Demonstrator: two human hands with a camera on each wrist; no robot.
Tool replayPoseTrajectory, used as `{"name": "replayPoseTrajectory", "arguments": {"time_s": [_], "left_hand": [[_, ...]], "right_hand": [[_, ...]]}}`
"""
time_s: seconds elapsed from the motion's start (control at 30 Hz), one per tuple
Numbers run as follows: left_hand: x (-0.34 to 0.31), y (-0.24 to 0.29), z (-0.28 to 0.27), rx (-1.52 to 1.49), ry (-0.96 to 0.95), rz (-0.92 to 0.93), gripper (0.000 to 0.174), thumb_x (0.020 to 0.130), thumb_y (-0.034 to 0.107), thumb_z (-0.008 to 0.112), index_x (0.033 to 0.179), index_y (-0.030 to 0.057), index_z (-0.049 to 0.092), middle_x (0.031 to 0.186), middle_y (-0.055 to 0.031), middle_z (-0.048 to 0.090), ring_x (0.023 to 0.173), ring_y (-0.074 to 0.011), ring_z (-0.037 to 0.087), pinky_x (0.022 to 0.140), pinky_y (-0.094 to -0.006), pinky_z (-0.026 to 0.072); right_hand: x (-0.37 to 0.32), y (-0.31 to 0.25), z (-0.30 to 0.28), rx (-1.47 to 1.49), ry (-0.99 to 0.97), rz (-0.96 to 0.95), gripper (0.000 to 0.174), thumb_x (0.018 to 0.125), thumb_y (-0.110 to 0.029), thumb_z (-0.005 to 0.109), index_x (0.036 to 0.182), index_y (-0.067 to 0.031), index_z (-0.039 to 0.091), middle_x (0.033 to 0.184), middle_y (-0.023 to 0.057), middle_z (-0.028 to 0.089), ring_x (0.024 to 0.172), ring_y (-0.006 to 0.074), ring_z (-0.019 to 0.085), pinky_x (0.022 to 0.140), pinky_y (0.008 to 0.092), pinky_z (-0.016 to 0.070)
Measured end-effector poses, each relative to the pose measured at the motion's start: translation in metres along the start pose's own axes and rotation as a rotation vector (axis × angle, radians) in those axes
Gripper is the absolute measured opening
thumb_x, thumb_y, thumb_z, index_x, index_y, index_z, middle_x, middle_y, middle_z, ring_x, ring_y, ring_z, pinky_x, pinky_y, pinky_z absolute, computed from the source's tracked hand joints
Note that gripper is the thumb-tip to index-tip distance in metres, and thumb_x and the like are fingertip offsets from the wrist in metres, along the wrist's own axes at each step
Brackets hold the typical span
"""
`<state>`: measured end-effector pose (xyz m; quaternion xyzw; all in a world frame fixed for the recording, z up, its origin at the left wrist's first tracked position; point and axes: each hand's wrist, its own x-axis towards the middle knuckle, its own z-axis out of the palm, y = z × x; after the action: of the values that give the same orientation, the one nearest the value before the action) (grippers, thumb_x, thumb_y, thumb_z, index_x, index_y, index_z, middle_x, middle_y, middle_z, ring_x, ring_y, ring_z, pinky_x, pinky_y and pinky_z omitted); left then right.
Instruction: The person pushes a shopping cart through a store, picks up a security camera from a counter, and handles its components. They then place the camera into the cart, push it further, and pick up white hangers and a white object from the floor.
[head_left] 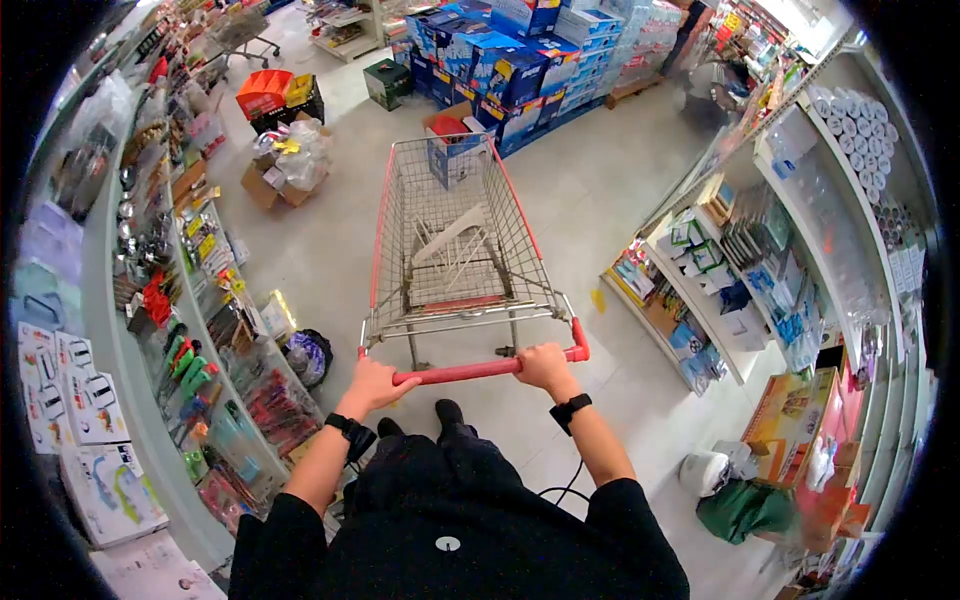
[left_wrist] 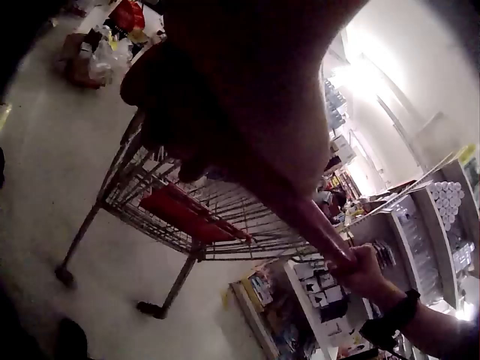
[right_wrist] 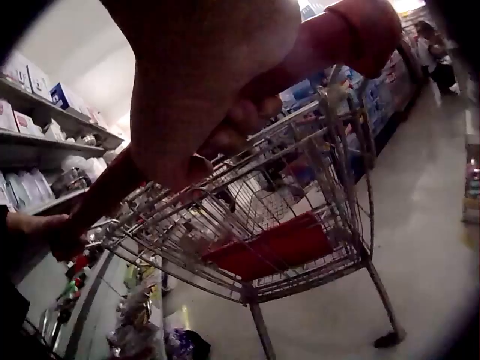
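Note:
A wire shopping cart (head_left: 455, 325) with red edge trim stands straight in front of me. Its red push handle (head_left: 465, 373) runs across near my body. My left hand (head_left: 372, 386) grips the handle's left end, and my right hand (head_left: 546, 367) holds it toward the right end. In the right wrist view, fingers (right_wrist: 244, 116) curl under the bar. The left wrist view shows my left hand (left_wrist: 240, 112) dark and close over the bar. Inside the basket is a pale flat panel (head_left: 450, 235) among white wires. A red plate (left_wrist: 191, 214) faces me on the cart's rear.
Stocked shelves (head_left: 210, 280) line the left, and another shelf unit (head_left: 700, 270) stands at right. Blue cartons (head_left: 500, 60) are stacked ahead. An open cardboard box (head_left: 285, 175) with plastic bags sits left of the cart. A green bag (head_left: 745, 512) lies at lower right.

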<state>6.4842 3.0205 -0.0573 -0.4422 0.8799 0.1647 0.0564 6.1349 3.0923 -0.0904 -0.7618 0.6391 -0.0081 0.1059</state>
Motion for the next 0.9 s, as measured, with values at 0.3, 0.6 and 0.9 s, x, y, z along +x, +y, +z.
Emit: {"name": "replayPoseTrajectory", "arguments": {"time_s": [0.3, 0.6, 0.9], "left_hand": [[-0.009, -0.035, -0.001, 0.041, 0.058, -0.083, 0.074, 0.078, 0.073, 0.043, 0.062, 0.0062, 0.069, 0.057, -0.0136, 0.061, 0.055, -0.0313, 0.058, 0.069, -0.0405, 0.0447], [0.009, -0.114, -0.032, 0.066, 0.066, -0.080, 0.078, 0.076, 0.076, 0.042, 0.058, 0.0049, 0.068, 0.054, -0.0153, 0.061, 0.054, -0.0318, 0.060, 0.074, -0.0400, 0.0467], [0.051, -0.205, -0.065, 0.051, 0.079, -0.036, 0.077, 0.077, 0.075, 0.041, 0.060, 0.0047, 0.069, 0.056, -0.0148, 0.062, 0.055, -0.0327, 0.061, 0.080, -0.0445, 0.0463]], "right_hand": [[0.042, -0.021, 0.007, -0.003, 0.073, -0.111, 0.022, 0.069, -0.033, 0.067, 0.072, -0.0122, 0.063, 0.062, 0.0096, 0.063, 0.059, 0.0305, 0.063, 0.055, 0.0438, 0.0494], [0.100, -0.005, -0.033, 0.065, 0.075, -0.197, 0.027, 0.065, -0.030, 0.071, 0.068, -0.0099, 0.053, 0.067, 0.0075, 0.059, 0.067, 0.0286, 0.061, 0.059, 0.0416, 0.0471], [0.181, -0.033, -0.026, -0.057, 0.085, -0.192, 0.017, 0.067, -0.022, 0.066, 0.061, -0.0101, 0.055, 0.059, 0.0067, 0.059, 0.061, 0.0278, 0.060, 0.057, 0.0409, 0.0476]]}}
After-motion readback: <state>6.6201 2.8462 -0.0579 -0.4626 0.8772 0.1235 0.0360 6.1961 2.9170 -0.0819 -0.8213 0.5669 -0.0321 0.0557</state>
